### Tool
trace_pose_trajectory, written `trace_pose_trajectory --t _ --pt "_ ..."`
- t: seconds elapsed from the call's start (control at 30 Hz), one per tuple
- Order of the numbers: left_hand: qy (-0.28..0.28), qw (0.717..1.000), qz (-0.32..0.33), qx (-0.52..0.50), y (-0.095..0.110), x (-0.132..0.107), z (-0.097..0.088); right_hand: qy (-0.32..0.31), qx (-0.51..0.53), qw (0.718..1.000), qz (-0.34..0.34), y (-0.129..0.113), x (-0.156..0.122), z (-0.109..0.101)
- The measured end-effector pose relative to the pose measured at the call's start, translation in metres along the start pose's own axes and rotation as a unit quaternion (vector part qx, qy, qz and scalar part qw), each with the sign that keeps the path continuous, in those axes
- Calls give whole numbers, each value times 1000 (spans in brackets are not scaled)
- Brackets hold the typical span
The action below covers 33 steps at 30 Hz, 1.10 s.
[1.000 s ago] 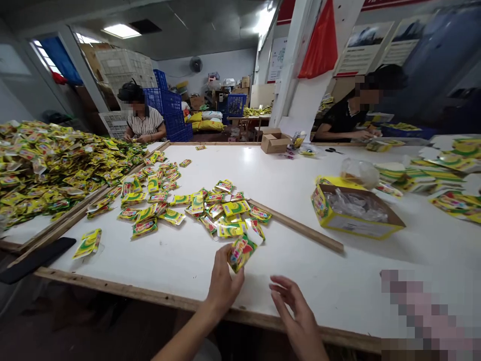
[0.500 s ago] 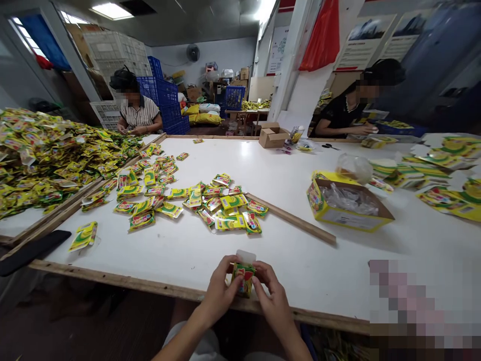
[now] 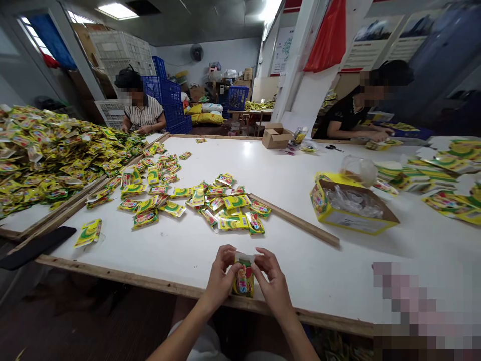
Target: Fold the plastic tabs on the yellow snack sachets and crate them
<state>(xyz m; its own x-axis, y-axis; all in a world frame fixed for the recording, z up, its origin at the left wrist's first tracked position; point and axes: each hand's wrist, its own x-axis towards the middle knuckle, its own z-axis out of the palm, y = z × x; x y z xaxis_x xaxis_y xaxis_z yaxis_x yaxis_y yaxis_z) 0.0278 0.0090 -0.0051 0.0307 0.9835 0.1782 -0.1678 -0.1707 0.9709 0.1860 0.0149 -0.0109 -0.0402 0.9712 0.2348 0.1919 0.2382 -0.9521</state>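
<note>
A small yellow-and-green printed carton (image 3: 243,282) stands between my two hands at the near edge of the table, its pale top flap folding at the upper end. My left hand (image 3: 222,276) grips its left side, thumb on the printed front. On the other side my right hand (image 3: 272,278) has its thumb at the upper right corner and its fingers curled behind the flap. Ahead of my hands several similar small cartons (image 3: 235,201) lie loosely heaped, and a lone carton (image 3: 88,232) rests far to the left.
A wooden strip (image 3: 296,221) lies on the white table (image 3: 180,260). To its right stands an open yellow box (image 3: 349,220) with clear plastic bags inside. A large pile of packets (image 3: 56,155) fills the left side. Two people (image 3: 145,113) work across the table.
The carton's top flap, which stood up before, is now bent lower. My fingers have moved up to the carton's top. The view has shifted slightly.
</note>
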Motion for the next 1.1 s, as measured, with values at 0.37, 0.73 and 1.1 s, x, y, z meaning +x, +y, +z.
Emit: trace_pose_trajectory --t 0.37,0.73,1.1 --pt "12 997 -25 77 14 -1 6 -1 -50 999 -14 -16 1 2" --pt "39 994 -56 80 11 12 6 -10 -7 999 52 -22 12 4" --pt "-20 997 -43 65 6 2 -8 -47 48 997 48 -13 6 -1"
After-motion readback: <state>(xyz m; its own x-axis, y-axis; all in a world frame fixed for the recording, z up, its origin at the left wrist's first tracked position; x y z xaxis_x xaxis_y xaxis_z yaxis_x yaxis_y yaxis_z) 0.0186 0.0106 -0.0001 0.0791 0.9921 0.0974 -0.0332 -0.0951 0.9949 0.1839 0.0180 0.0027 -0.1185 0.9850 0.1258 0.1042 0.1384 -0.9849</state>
